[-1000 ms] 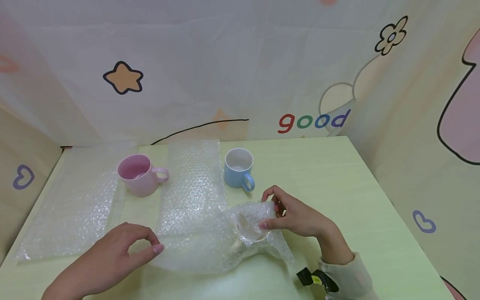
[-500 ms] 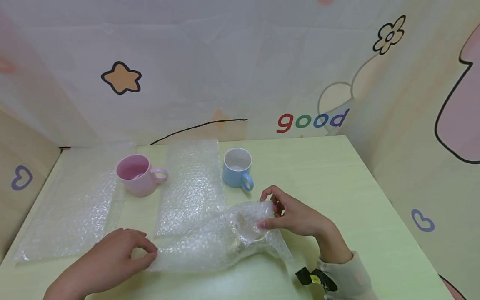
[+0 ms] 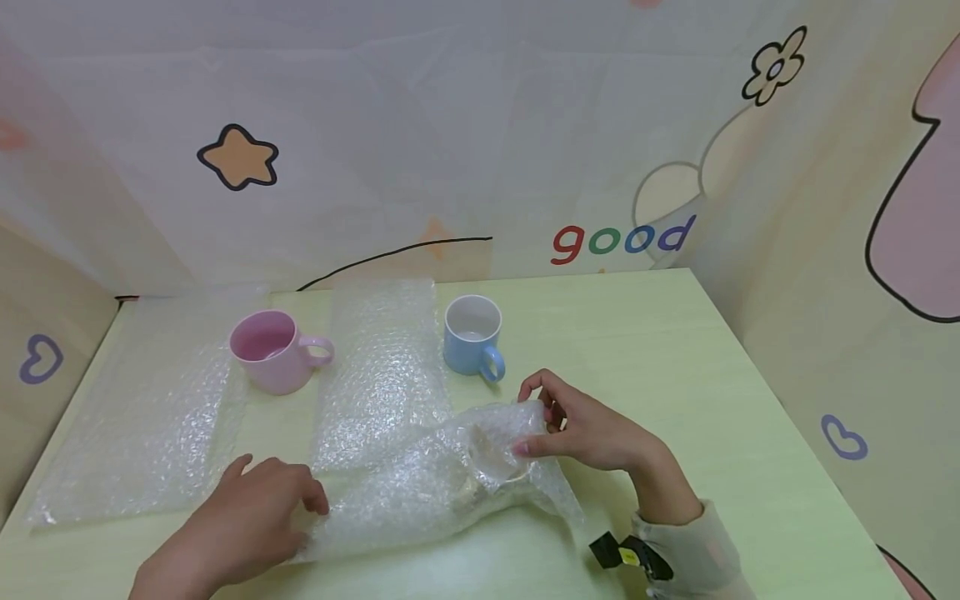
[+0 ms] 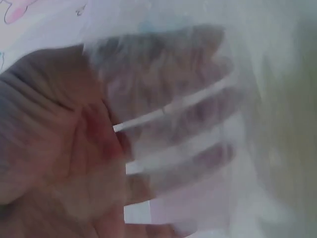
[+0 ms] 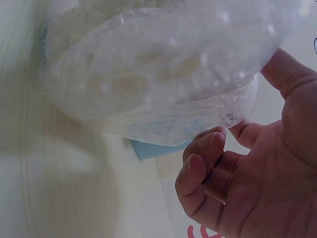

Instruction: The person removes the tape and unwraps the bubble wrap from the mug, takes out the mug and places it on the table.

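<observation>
A piece of bubble wrap point(image 3: 405, 500) lies across the front middle of the table in the head view, folded over a pale, rounded object point(image 3: 495, 454) whose kind is blurred by the film. My right hand point(image 3: 592, 429) pinches the wrap at its right end, thumb on the near side and fingers curled behind. In the right wrist view, the bubbled film point(image 5: 148, 74) bulges beside that thumb. At the strip's left end is my left hand point(image 3: 251, 521). Its fingers point(image 4: 183, 114) look extended behind the see-through film in the left wrist view, which is blurred.
Behind stand a pink mug point(image 3: 277, 358) and a light blue mug point(image 3: 472, 342). Two flat sheets of bubble wrap lie on the table, one at left point(image 3: 142, 408) and one between the mugs point(image 3: 382, 375). A printed cloth point(image 3: 375, 150) hangs behind the table.
My left hand has gone from pinching the wrap's left end to loosened, spread fingers, a little nearer the table's front. The right hand keeps its hold in nearly the same place.
</observation>
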`<state>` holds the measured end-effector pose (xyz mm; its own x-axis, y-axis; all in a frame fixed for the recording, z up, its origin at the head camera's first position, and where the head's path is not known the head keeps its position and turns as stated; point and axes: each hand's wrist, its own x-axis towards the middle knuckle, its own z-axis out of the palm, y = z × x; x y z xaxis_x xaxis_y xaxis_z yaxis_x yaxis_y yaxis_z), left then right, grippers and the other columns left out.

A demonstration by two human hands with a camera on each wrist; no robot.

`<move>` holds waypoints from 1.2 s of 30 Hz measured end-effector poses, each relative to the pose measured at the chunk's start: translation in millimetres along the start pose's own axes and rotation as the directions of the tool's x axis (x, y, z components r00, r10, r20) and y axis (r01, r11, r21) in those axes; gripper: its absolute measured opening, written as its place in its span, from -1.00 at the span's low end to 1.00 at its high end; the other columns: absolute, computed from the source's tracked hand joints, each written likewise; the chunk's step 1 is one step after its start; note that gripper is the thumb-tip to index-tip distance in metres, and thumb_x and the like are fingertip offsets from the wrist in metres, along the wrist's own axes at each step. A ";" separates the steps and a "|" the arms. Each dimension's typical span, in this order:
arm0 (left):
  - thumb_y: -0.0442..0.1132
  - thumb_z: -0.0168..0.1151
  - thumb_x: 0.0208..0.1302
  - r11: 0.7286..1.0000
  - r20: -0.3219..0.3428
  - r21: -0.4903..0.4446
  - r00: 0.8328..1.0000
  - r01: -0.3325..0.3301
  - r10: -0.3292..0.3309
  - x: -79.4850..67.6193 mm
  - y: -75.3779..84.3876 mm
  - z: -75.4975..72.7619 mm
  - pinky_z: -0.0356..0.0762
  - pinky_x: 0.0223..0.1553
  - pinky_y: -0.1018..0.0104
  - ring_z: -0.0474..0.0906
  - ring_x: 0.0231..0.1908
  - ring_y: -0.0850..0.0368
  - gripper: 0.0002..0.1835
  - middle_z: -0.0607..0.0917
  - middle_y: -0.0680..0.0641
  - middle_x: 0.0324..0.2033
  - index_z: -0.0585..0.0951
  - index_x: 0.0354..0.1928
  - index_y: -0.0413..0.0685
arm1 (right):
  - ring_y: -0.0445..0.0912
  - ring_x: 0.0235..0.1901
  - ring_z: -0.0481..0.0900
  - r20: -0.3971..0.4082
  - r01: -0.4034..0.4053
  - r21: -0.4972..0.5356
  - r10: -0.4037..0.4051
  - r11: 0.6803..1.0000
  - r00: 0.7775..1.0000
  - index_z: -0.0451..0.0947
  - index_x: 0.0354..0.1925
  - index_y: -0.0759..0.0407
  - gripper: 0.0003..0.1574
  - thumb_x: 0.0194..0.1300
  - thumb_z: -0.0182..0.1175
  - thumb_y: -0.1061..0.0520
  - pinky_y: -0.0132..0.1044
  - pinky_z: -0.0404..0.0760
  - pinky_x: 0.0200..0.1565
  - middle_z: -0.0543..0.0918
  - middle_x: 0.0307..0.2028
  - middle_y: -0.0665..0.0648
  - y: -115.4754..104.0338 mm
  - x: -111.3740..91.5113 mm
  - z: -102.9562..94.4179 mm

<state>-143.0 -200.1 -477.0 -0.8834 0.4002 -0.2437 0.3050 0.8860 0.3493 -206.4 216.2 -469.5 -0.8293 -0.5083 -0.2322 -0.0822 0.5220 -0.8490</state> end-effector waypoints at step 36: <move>-0.56 0.23 0.23 0.998 0.205 -0.021 0.977 -0.052 0.055 60.6 52.5 12.9 0.61 -0.04 -0.12 0.63 -0.20 -0.04 -0.66 0.63 -0.02 -0.34 0.46 -0.18 0.06 | -0.04 -0.27 0.38 0.011 -0.015 0.009 0.015 1.000 1.000 0.31 0.13 -0.14 -0.35 0.25 0.49 -0.07 -0.32 0.41 -0.28 0.36 -0.31 0.19 -1.5 0.1 0.5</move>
<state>-175.9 -126.3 -485.1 -0.7737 0.4876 -0.4044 0.3426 0.8590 0.3804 -206.1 215.1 -468.5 -0.8244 -0.5079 -0.2499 -0.0651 0.5235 -0.8495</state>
